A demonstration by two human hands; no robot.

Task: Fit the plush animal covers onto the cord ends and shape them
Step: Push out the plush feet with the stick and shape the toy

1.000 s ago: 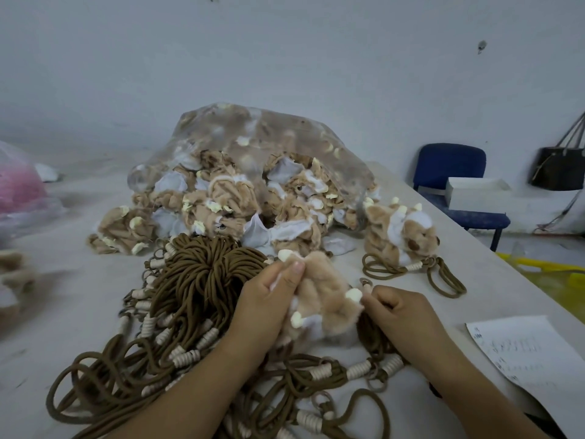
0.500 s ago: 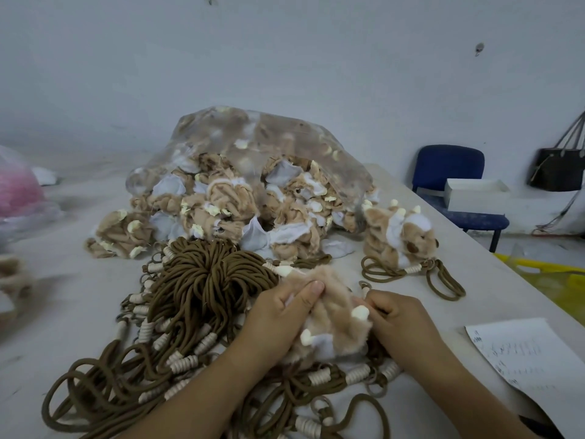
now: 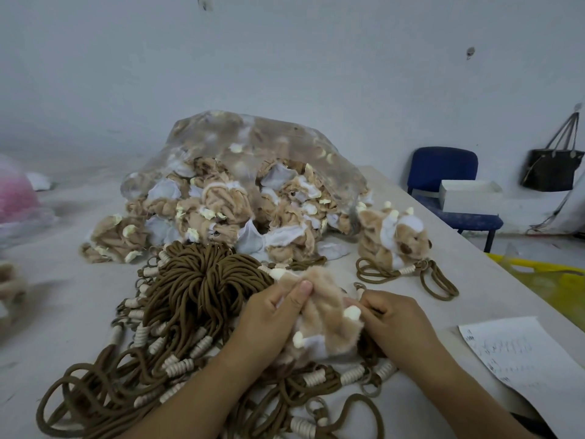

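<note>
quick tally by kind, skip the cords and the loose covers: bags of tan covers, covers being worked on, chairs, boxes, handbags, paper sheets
bag of tan covers: 1
plush cover being worked on: 1
blue chair: 1
white box: 1
black handbag: 1
paper sheet: 1
total: 6

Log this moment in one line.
left hand: pinches plush cover | right hand: grips its right edge | under: brown cords | done: finished plush, far right

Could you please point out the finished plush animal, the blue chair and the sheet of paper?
finished plush animal (image 3: 399, 237): head view, its head
blue chair (image 3: 443, 166): head view, backrest
sheet of paper (image 3: 519, 353): head view, its middle
</note>
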